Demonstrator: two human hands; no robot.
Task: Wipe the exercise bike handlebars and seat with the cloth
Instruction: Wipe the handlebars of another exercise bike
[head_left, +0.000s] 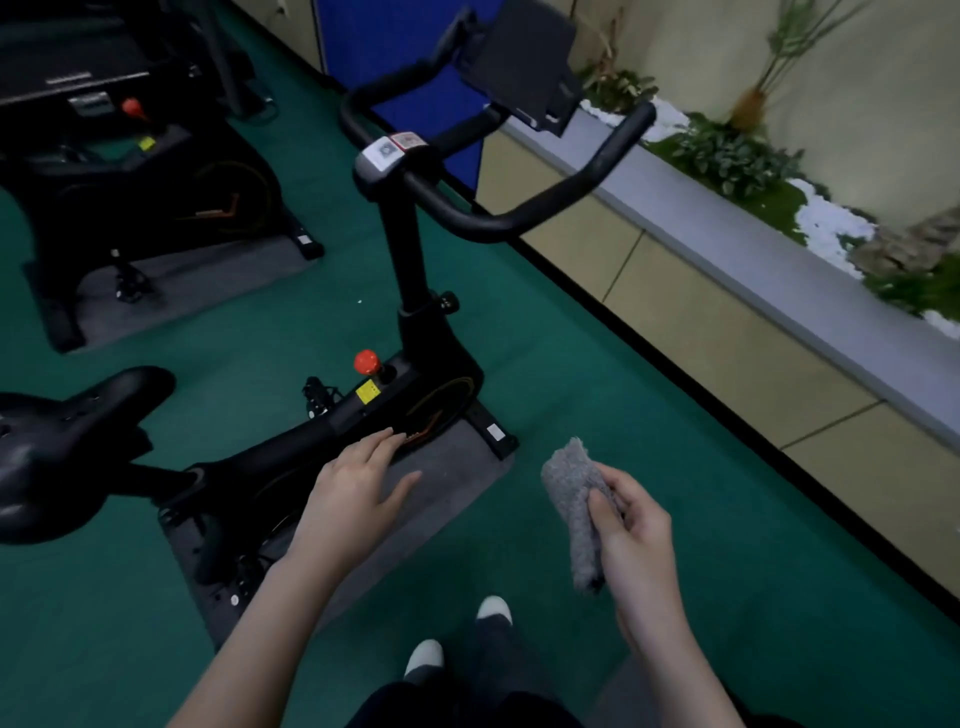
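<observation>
Head view: right hand (636, 540) at lower right, raised over the green floor (649, 389), fingers (602, 512) and thumb curled round a folded grey cloth (571, 499); cloth upright in the grip, upper end above the fingers, lower end below the palm, clear of the bike. At centre, left hand (353, 493) palm down, fingers (382, 447) straight and slightly spread, holding nothing, in front of the lower frame of the exercise bike (415, 332); contact with the frame not discernible. Black handlebars (519, 218) at upper centre atop the upright post, well apart from both hands. Black seat (62, 441) at left edge, nose toward the handlebars. On the frame between seat and post, red knob (367, 361). Under the bike, grey mat (447, 483). Above the handlebars, dark tablet holder (524, 62). At upper left, second bike (156, 197) on its own mat. Along the right wall, planter ledge (727, 228) with greenery. At bottom centre, two light shoe tips (426, 654).
</observation>
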